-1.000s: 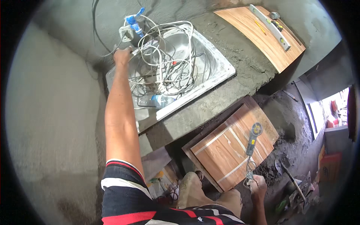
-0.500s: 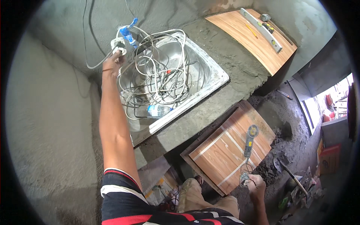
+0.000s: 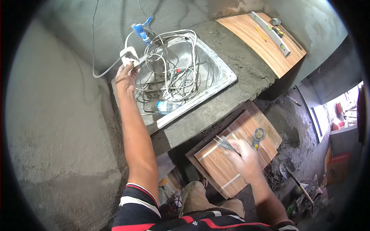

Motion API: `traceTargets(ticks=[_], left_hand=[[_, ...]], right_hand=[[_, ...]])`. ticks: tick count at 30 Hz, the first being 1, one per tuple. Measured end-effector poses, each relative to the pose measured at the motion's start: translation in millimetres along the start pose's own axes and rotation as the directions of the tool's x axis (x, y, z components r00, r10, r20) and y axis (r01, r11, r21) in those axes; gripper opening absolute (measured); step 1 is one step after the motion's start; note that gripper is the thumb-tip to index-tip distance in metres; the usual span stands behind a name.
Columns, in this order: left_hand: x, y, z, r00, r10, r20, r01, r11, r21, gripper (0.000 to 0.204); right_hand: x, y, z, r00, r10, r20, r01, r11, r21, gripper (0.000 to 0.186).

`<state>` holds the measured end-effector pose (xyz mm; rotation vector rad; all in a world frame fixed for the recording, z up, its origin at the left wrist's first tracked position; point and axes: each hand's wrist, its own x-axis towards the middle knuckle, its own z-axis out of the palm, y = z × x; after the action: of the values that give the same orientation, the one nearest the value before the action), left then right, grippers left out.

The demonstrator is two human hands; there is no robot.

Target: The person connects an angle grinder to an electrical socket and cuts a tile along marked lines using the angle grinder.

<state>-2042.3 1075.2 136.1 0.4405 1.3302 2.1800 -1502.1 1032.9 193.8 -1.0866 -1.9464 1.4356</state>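
Note:
My left hand (image 3: 127, 79) grips a white socket block (image 3: 130, 56) above the left rim of a metal sink (image 3: 226, 79). A grey cable runs into the block from the left. Over the wooden boards (image 3: 216, 163), my right hand (image 3: 245, 156) is closed on a dark grey power plug (image 3: 224, 143), its thin prongs pointing up and left, smeared by motion. Just beyond that hand lies a grey tool with a round head (image 3: 259, 134), partly hidden. Tangled white and dark cables (image 3: 169, 77) fill the sink.
A blue tap (image 3: 141, 32) juts from the wall. Inside the sink lies a plastic bottle (image 3: 163, 107). A wood-patterned panel (image 3: 246, 30) on the ledge bears a spirit level (image 3: 269, 32), pencil (image 3: 261, 34) and tape measure (image 3: 277, 32). A trowel (image 3: 287, 169) rests at lower right.
My right hand has risen up and left across the boards with the plug, whose prongs now show. My left hand has shifted slightly right and down with the socket block.

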Motion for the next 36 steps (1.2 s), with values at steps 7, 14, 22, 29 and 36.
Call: traceTargets(ticks=[7, 14, 22, 29, 36], left_hand=[[1, -28, 3, 0.984, -0.017, 0.177, -0.006, 0.992, 0.126, 0.03], [90, -17, -88, 0.953, -0.247, 0.174, 0.21, 0.955, 0.21, 0.033], [119, -73, -83, 0.902, -0.379, 0.207, 0.333, 0.915, 0.227, 0.038], [160, -56, -91, 0.897, -0.387, 0.216, 0.307, 0.894, 0.327, 0.038], [156, -77, -70, 0.874, -0.458, 0.162, 0.418, 0.879, 0.228, 0.034]], right_hand=[[114, 12, 70, 0.988, -0.149, 0.05, 0.156, 0.968, -0.195, 0.028], [17, 122, 93, 0.985, 0.168, 0.03, -0.162, 0.978, -0.135, 0.025], [-152, 188, -49, 0.847, 0.506, -0.163, -0.527, 0.839, -0.139, 0.024], [-396, 203, -269, 0.472, 0.621, -0.626, -0.856, 0.15, -0.495, 0.038], [-531, 117, -408, 0.476, 0.117, -0.872, -0.879, 0.039, -0.475, 0.035]])
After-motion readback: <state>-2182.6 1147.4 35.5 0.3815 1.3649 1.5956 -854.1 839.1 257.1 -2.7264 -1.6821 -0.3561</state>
